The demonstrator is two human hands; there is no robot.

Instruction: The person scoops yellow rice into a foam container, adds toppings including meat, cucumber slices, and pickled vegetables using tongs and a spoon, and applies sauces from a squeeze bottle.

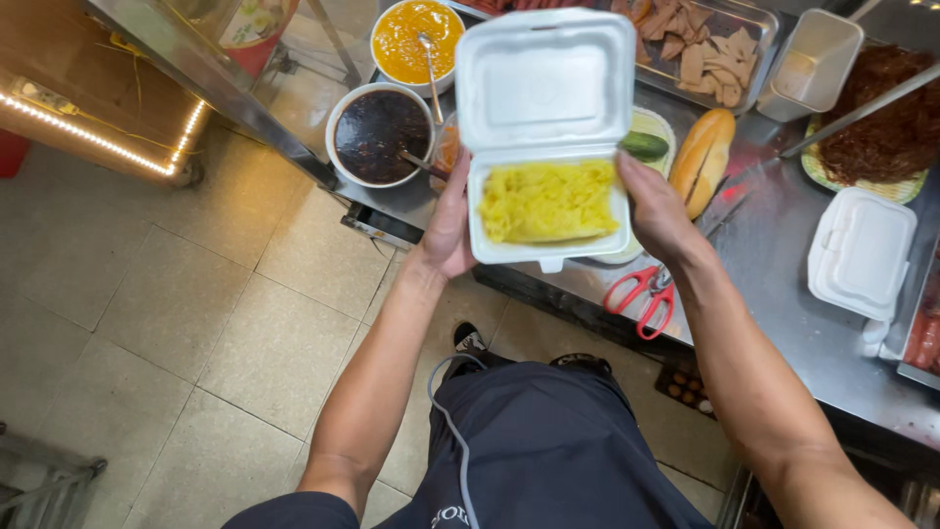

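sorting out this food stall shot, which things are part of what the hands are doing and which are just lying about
In hand:
- foam box, open, yellow food inside
- left hand and right hand, one at each side of it

Lying about:
- red scissors
- bread roll
- closed foam box
- dark sauce bowl
- orange sauce bowl

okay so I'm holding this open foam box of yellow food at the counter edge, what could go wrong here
1. The open foam box is held by the left hand and right hand partly past the counter edge, over the tiled floor; a slip could drop the yellow food.
2. The bowl of dark sauce with its spoon sits close by the left hand; a bump could spill it.
3. The red scissors lie near the edge and might get knocked off.
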